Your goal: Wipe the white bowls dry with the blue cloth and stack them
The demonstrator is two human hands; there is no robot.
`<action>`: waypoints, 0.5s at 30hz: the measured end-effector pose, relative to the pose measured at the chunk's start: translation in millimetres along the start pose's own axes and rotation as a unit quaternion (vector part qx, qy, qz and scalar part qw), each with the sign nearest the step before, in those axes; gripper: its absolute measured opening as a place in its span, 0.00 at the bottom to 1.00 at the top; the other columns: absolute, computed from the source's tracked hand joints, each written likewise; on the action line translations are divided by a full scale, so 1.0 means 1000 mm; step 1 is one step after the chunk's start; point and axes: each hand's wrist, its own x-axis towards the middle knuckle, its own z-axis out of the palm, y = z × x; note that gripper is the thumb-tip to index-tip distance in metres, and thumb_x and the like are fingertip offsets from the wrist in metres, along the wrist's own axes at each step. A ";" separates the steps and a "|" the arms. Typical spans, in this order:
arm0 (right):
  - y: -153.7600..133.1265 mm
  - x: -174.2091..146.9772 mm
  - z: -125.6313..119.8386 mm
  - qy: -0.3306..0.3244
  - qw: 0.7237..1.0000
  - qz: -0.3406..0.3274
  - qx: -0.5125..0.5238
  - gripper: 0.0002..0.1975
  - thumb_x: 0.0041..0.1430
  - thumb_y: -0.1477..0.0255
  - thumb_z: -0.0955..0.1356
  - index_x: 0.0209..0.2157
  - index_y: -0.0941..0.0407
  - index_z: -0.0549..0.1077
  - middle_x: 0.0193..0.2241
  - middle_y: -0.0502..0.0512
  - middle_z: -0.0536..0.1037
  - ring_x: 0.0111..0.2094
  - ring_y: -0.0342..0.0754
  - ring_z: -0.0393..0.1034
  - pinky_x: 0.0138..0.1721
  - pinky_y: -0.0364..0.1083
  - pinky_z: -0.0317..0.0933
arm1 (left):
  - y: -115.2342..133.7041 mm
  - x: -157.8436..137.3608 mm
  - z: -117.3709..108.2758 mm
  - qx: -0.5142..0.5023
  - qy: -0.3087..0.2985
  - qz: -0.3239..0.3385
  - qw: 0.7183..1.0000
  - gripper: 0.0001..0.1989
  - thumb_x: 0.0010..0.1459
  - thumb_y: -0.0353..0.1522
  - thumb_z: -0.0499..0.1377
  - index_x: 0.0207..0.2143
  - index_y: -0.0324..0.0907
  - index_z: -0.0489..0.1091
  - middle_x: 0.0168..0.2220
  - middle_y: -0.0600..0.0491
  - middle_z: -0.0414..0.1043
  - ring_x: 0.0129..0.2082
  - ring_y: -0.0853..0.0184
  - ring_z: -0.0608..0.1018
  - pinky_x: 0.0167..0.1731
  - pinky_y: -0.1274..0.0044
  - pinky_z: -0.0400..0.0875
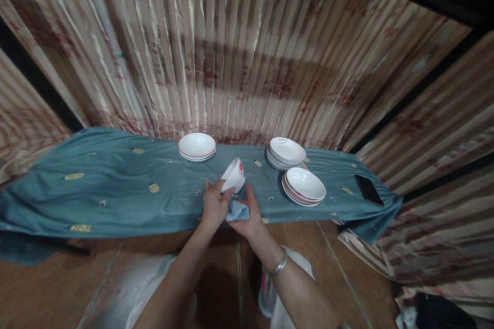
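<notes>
Bare forearms [183,272], glossy bowl [233,177], crumpled cloth [236,211]

Bowl [233,176] between dish stacks [197,145], phone [368,190] rightmost on tablecloth [119,190].

White bowl [235,175] with a red flower on its side; pale blue cloth [237,211]. Teal tablecloth [123,185] scattered with yellow motifs and small whitish marks. Left stack [197,145]: white, rimmed in red. Rear right stack [287,152]: white, reddish floral print inside. Front right stack [305,185]: white, red bands below. Beige-and-brown striped curtain [227,61] with dark red patches. Black phone [368,190]. Silver bracelet [279,265].
</notes>
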 end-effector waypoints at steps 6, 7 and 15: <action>-0.021 -0.010 -0.007 -0.015 0.998 0.013 -0.056 0.34 0.55 0.41 0.54 0.33 0.57 0.71 0.29 0.60 0.78 0.37 0.56 0.75 0.36 0.52 0.69 | -0.007 0.001 0.005 0.112 -0.040 0.077 0.990 0.08 0.54 0.31 0.56 0.35 0.43 0.73 0.36 0.48 0.79 0.40 0.56 0.78 0.62 0.56 0.35; -0.024 -0.012 -0.008 -0.018 0.998 0.013 -0.060 0.34 0.55 0.41 0.54 0.33 0.57 0.71 0.29 0.60 0.78 0.37 0.55 0.75 0.35 0.52 0.69 | -0.009 0.001 0.006 0.124 -0.042 0.090 0.987 0.08 0.55 0.31 0.55 0.35 0.43 0.73 0.36 0.48 0.79 0.40 0.56 0.78 0.62 0.56 0.34; -0.038 -0.021 -0.019 0.000 0.992 -0.010 -0.123 0.31 0.61 0.48 0.54 0.38 0.61 0.73 0.27 0.58 0.78 0.30 0.51 0.75 0.30 0.47 0.70 | -0.009 -0.002 0.012 0.210 -0.064 0.156 0.963 0.10 0.58 0.29 0.52 0.37 0.42 0.73 0.33 0.50 0.77 0.37 0.58 0.78 0.62 0.53 0.34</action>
